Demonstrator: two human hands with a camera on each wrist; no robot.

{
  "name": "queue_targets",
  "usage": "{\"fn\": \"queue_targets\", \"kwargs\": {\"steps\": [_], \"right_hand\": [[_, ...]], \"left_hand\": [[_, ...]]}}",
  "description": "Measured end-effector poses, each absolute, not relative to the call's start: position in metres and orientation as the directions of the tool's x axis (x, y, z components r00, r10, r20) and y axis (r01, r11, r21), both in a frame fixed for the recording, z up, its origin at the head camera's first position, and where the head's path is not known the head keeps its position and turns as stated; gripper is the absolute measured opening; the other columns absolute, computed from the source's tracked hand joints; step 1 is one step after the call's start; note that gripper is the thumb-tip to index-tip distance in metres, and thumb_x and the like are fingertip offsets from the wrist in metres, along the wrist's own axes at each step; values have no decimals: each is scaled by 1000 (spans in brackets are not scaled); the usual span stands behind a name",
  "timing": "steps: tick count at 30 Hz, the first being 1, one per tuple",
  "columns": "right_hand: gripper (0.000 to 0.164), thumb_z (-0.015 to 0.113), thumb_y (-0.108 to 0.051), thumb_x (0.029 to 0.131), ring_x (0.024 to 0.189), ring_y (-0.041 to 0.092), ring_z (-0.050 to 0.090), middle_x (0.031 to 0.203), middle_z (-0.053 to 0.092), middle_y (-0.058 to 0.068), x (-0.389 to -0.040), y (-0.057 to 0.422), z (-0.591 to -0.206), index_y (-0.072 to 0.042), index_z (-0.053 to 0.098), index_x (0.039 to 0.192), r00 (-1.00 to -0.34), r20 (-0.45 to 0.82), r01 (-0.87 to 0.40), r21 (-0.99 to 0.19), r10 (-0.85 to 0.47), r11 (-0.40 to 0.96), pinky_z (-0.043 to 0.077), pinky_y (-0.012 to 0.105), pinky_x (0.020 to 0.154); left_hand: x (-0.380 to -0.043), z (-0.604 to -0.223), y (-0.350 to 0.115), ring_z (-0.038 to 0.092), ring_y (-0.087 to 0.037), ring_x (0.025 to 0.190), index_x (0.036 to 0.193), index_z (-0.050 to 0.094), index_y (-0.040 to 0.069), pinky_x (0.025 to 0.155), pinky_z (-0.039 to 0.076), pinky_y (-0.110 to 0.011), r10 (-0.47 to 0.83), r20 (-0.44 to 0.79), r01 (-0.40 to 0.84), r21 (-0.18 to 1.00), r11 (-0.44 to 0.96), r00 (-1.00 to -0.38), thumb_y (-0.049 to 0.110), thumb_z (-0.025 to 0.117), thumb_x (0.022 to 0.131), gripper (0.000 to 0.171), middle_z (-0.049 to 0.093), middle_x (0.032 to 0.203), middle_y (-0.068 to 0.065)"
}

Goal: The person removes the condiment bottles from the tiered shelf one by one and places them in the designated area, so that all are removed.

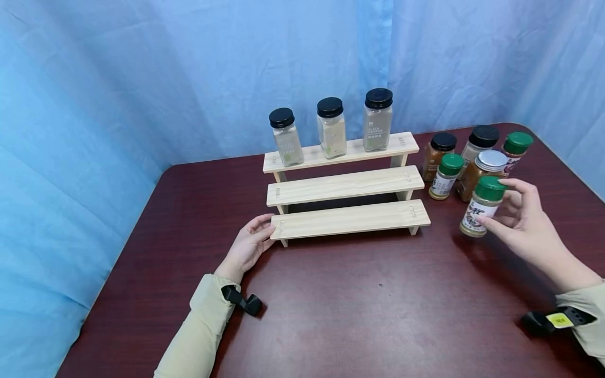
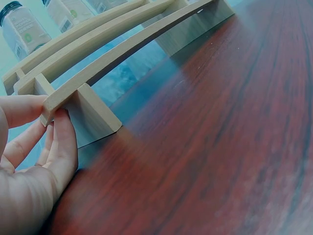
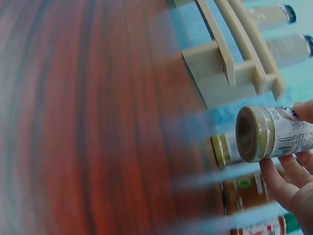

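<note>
A three-tier wooden rack (image 1: 350,220) stands on the dark red table. My left hand (image 1: 250,242) pinches the left end of its lowest shelf, thumb above and fingers beneath, as the left wrist view shows. My right hand (image 1: 524,226) grips a green-capped spice jar (image 1: 481,207) with a white label, slightly tilted and held in front of the other jars at the right. In the right wrist view the base of that spice jar (image 3: 249,134) points toward the rack. Three black-capped jars, among them a black pepper jar (image 1: 377,121), stand on the top shelf.
Right of the rack stand a small green-capped jar (image 1: 444,178), a silver-capped jar (image 1: 483,170), two black-capped jars, one of them brown (image 1: 434,160), and another green-capped jar (image 1: 515,149). A blue curtain (image 1: 212,79) hangs behind the table.
</note>
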State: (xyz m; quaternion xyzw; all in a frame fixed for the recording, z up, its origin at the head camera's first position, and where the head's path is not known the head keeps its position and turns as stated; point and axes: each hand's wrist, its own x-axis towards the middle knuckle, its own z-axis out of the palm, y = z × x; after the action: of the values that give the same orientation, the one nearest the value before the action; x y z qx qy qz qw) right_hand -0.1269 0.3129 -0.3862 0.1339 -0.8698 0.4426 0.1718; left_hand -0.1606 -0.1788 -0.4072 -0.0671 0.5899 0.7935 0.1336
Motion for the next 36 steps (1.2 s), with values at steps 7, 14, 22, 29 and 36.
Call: {"fn": "queue_targets", "kwargs": {"steps": [7,14,22,29,36], "right_hand": [[85,66,-1,85,93,-18,46,109,43,-24,-146,358,-413,-27,13,145,-936,349,-248,-736,39,630,39,-2,67],[81,65,-13,88,94,-21,40,119,44,-16,-161,392,-421,-35,11,145,-938,310,-116,-704,157,700,36,-3,70],[76,62,-17,90,84,-22,38,103,37,-30,-165,394,-404,-35,12,144,-920,287,-26,-725,268,688,31,3,70],[72,58,-13,92,76,-24,32,98,36,-26,-163,377,-380,-29,12,145,-914,300,-12,-692,273,722,27,3,66],[70,55,-7,93,77,-24,22,124,41,34,-173,375,-383,-15,10,147,-929,293,-13,-636,225,772,25,-2,62]], "left_hand": [[-160,-406,-179,60,-5,78,136,35,-2,72,50,-18,137,-255,-284,921,-268,-957,-6,43,96,42,53,92,3],[-161,-406,-180,60,-5,77,138,33,-3,71,50,-17,136,-260,-289,920,-265,-956,-6,43,96,43,53,92,3],[-160,-407,-179,60,-5,79,139,32,-3,71,50,-17,143,-255,-284,925,-253,-956,-5,43,96,44,54,94,2],[-160,-408,-179,60,-4,78,139,32,-4,71,50,-17,145,-257,-287,922,-259,-956,-6,43,96,44,54,93,3],[-160,-407,-179,60,-5,77,136,36,-2,70,50,-18,136,-257,-285,923,-260,-957,-6,43,96,41,54,91,3]]}}
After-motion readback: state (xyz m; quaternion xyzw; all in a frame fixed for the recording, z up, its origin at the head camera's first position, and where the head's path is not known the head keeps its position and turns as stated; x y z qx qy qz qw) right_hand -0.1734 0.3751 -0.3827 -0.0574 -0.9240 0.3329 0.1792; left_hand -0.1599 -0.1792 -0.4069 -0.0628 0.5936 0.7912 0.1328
